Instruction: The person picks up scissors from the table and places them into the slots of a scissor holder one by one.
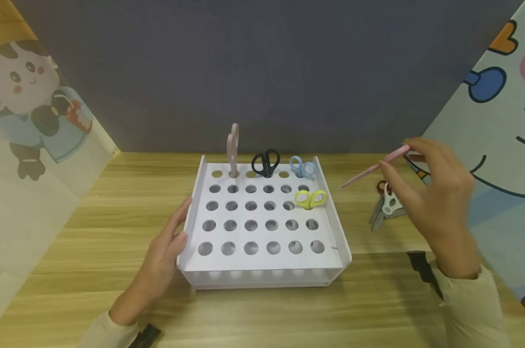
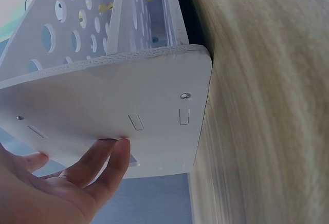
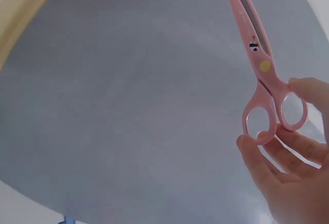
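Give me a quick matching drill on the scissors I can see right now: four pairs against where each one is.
Things:
1. pink scissors
2. yellow scissors
3. black scissors
4. white scissors

Places:
A. flat on the table, right of the rack
B. back row of the rack, near the middle
C. held up in the right hand
D. right column of the rack, in front of the blue scissors

Pairs: 1-C, 2-D, 3-B, 4-A
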A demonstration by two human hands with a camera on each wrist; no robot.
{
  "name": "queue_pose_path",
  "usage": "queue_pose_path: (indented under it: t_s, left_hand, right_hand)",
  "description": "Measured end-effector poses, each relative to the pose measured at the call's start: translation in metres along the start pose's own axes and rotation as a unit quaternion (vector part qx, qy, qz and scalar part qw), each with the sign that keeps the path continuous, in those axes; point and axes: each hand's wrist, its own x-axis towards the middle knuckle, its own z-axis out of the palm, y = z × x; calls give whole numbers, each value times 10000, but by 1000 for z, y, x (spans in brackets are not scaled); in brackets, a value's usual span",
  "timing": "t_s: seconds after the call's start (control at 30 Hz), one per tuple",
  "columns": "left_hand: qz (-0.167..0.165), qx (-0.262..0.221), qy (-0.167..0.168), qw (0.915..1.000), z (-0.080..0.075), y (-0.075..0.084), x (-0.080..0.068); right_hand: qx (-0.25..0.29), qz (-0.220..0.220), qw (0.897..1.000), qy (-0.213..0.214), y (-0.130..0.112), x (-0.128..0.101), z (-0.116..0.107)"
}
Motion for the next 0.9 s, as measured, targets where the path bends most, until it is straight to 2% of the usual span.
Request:
queue_pose_path:
  t_s: [0.13,0.4,0.7,0.9]
  left_hand:
    - [26,-10,15,10000,-1,0,0]
    - [12,-86,-33,10000,-1,2,1]
    - [5,-56,-26,10000,0,1,2]
    - [-47,-132,-30,9999,1,2,0]
  right_hand:
    - [245,-48,9993,264,-16,4,3]
    - [502,-276,9979,303,-40,12,5]
    - [925,-762,9917,-462,-59,25,20]
    - [1061,-1374,9790,-1068,-67,28,39]
